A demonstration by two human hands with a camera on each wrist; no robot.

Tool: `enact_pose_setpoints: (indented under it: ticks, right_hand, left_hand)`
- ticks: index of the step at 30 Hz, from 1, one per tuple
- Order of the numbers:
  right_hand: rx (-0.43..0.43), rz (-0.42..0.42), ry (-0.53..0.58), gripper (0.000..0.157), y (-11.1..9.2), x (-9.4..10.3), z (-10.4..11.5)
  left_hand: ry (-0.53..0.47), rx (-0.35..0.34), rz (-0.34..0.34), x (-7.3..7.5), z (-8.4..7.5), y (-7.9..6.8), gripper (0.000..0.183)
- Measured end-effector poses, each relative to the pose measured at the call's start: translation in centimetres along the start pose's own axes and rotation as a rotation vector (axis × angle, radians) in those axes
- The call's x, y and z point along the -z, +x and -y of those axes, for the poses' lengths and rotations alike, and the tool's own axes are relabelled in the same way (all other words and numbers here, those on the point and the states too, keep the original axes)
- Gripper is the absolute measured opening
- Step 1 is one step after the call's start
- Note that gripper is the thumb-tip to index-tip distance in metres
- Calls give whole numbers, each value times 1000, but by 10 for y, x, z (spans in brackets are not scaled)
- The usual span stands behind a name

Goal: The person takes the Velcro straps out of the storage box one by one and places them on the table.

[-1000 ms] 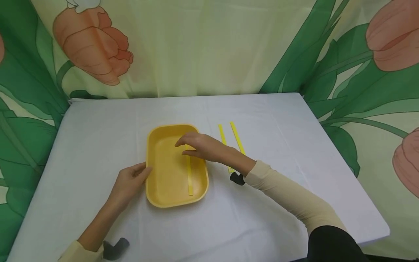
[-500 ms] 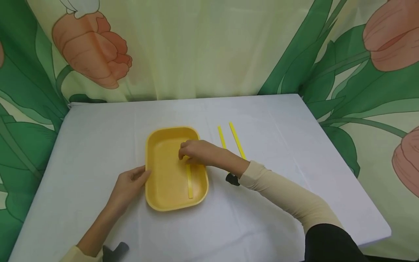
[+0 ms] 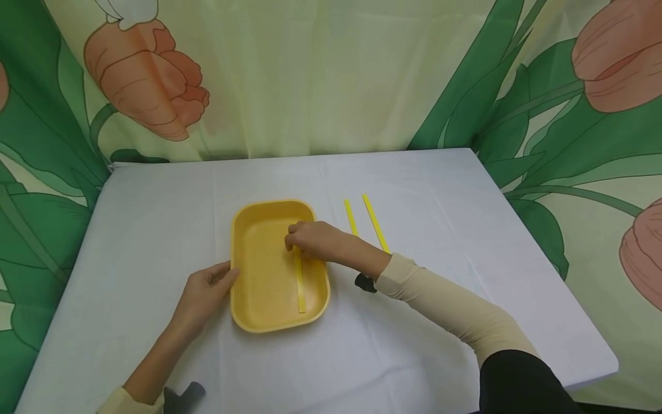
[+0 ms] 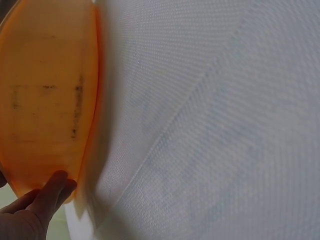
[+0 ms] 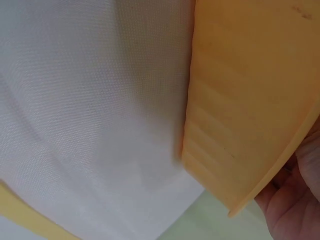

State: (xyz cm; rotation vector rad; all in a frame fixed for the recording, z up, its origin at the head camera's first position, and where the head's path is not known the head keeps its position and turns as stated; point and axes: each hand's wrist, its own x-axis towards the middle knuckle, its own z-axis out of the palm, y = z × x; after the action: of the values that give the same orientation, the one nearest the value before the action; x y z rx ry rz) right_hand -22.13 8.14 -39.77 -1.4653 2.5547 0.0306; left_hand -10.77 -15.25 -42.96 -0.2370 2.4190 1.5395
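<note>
A yellow tray (image 3: 264,276) with rounded corners stands on the white-covered table. My left hand (image 3: 204,290) holds its left rim, thumb on top; in the left wrist view the fingers (image 4: 50,195) are at the tray's outer side. Inside the tray, along its right half, lies a thin flat yellow strip (image 3: 300,284). My right hand (image 3: 315,240) reaches over the right rim, and its curled fingers pinch the strip near its far end, which they hide. In the right wrist view the right hand (image 5: 290,205) appears beyond the tray's rim, its fingertips hidden.
Two more yellow strips lie to the tray's right, a shorter-looking one (image 3: 351,217) and another (image 3: 376,223); the right forearm covers their near ends. The white cloth (image 3: 439,230) covers the table up to a flower-printed curtain (image 3: 331,75) behind it.
The right hand has come down into the tray, and its fingers, spread apart a second ago, have curled onto the strip. The left hand has stayed on the rim.
</note>
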Motion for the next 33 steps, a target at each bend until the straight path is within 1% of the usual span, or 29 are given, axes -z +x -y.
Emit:
enact_pose_setpoints:
  ticks: [5,9,17,22,28,33]
  right_hand:
    - [26,-8,-51,25,1,-3,1]
    - [40,-10,-119,22,3,-6,4]
    - [4,-57,-295,23,7,-13,10]
    - [9,-63,-331,21,10,-16,11]
    - [16,-81,-429,25,14,-18,9]
    - [35,-76,-437,25,16,-18,7]
  left_hand:
    - [-3,6,1,-1,0,0,68]
    - [1,13,1,-1,-1,0,68]
    - [5,2,-6,-1,0,1,68]
    - [0,9,-1,-2,0,1,69]
    - [6,10,-4,-2,-1,0,70]
    - [10,5,-5,-2,-1,-1,69]
